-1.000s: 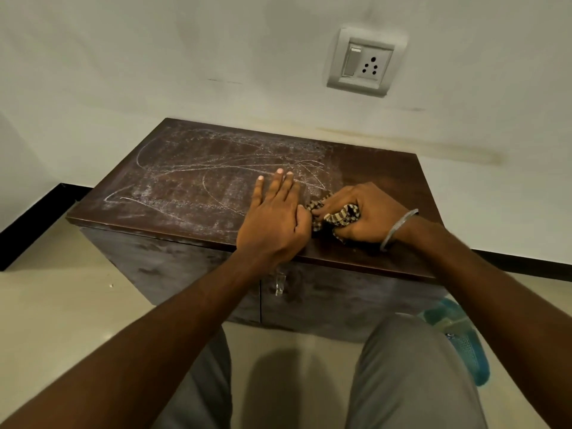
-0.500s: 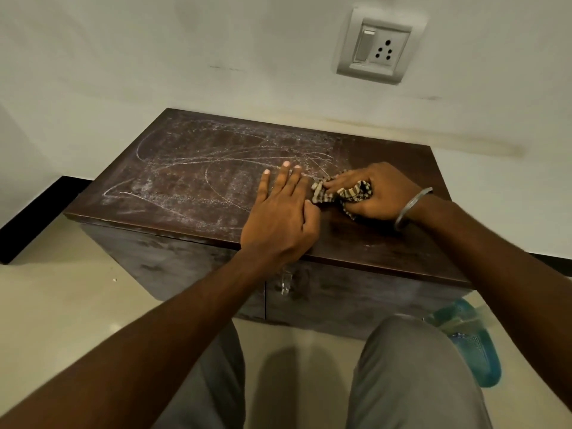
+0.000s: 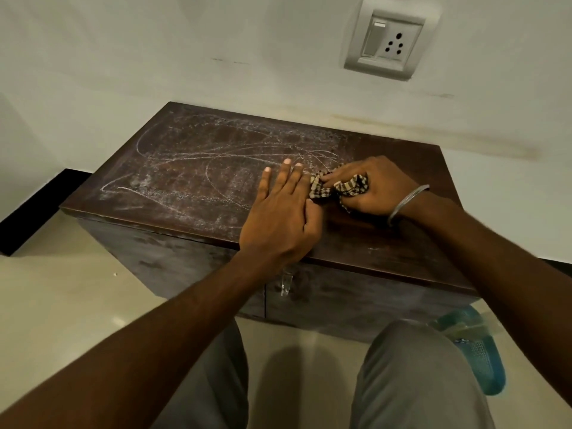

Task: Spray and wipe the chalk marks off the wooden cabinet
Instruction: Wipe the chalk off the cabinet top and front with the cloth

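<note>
A low dark wooden cabinet (image 3: 387, 255) stands against the wall in front of me. White chalk marks (image 3: 201, 168) cover the left and middle of its top, while the right part looks darker and cleaner. My right hand (image 3: 371, 187), a metal bangle on the wrist, grips a bunched checked cloth (image 3: 346, 187) against the top near the edge of the chalk. My left hand (image 3: 278, 218) rests flat on the top with straight fingers, right beside the cloth.
A socket and switch plate (image 3: 391, 41) sits on the white wall above the cabinet. A blue-green object (image 3: 476, 351) lies on the tiled floor by my right knee. A small door handle (image 3: 286, 283) hangs on the cabinet front. Bare floor spreads to the left.
My right hand has pushed the cloth away from me and slightly left, up to the chalk's edge. My left hand has stayed flat beside it.
</note>
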